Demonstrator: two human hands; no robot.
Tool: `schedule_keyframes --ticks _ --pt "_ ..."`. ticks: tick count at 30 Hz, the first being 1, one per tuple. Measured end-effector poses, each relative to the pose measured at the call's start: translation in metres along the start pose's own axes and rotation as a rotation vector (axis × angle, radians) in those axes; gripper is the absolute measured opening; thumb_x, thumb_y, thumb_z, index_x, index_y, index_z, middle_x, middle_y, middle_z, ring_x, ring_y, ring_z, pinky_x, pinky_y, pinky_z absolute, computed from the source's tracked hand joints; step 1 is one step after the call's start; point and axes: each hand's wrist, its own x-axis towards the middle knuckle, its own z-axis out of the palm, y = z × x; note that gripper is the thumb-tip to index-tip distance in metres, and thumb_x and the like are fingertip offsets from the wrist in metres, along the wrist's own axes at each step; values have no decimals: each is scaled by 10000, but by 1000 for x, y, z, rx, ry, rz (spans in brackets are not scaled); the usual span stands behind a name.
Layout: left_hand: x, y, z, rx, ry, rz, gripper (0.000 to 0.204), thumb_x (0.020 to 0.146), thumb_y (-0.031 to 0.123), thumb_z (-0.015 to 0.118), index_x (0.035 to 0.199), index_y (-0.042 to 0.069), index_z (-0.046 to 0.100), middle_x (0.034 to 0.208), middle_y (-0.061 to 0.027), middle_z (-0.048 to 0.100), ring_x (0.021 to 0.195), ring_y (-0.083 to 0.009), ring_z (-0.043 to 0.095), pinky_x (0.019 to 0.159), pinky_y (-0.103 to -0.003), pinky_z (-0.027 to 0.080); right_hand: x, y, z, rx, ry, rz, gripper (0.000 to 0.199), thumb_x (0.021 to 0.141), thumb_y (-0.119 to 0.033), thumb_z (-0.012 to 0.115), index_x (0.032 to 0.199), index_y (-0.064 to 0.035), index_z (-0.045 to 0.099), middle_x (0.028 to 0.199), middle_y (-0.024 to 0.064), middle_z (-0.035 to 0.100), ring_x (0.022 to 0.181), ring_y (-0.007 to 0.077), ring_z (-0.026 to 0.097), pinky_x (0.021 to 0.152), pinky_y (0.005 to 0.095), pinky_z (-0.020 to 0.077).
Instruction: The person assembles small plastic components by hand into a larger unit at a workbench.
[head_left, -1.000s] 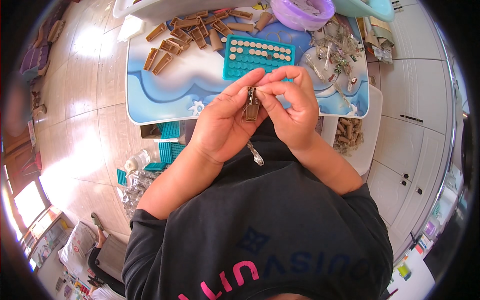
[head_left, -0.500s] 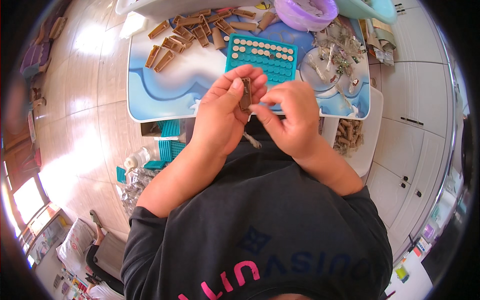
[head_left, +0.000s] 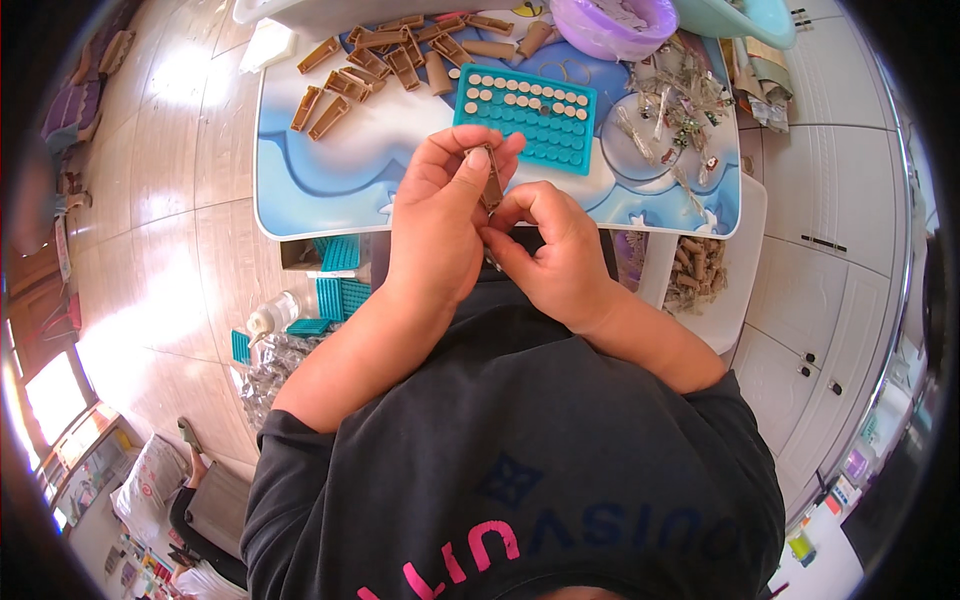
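My left hand [head_left: 432, 220] holds a small brown hollow plastic casing [head_left: 491, 188] upright, the thumb pressed along its side. My right hand [head_left: 555, 250] is closed in a pinch right at the casing's lower end. Whatever sits between its fingertips is too small to make out. Just beyond both hands lies a teal tray [head_left: 556, 158] with rows of round wells; pale discs fill many of the far wells. More brown casings [head_left: 402, 68] are heaped at the table's far left, some with their hollow side up.
Behind the tray stand a purple basin [head_left: 612, 30] and a pale green basin [head_left: 735, 22]. Clear-wrapped small parts [head_left: 680, 110] lie on the table's right. Brown pieces [head_left: 697, 270] fill a container below right. Teal trays [head_left: 340, 297] and a clear bottle [head_left: 275, 315] sit low at left.
My right hand has moved down and left, its fingertips now against the casing's lower end. In my left hand the casing has turned slightly and shifted up a little.
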Motion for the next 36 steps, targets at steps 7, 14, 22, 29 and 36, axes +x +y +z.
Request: schedule_keyframes --ticks 7,14,22,29,36 --pt "5 7 -7 -20 -12 6 164 938 16 432 1099 -13 448 1092 -135 540 1083 -262 560 944 -357 471 0 5 -12 13 73 -8 240 710 42 646 892 -60 527 731 70 588 669 233 570 622 336 438" --pt "4 6 -6 -44 -7 -22 171 940 19 431 1108 -15 443 1085 -138 541 1079 -274 561 937 -364 476 0 0 -12 -33 -62 -39 258 759 71 639 980 -38 562 774 61 587 703 147 583 651 261 466" --pt "2 4 -3 -34 10 -38 198 942 31 435 1132 -16 465 1114 -165 556 1105 -310 548 976 -414 451 5 3 -11 -143 -75 -164 275 729 -10 645 989 -85 591 780 83 612 726 286 578 676 384 428" --pt "1 4 -5 -42 14 -91 214 940 35 452 1146 -15 426 1115 -155 550 1070 -257 567 920 -338 471 12 -3 -21 -178 -250 -125 310 741 0 664 1042 -63 621 804 79 636 677 234 578 627 311 446" --pt "-3 4 -9 -40 -63 -176 297 927 48 501 1205 -11 413 1136 -159 578 1000 -203 594 833 -292 492 17 6 -17 78 143 51 174 781 -62 680 948 -41 634 741 76 603 623 163 579 559 281 454"
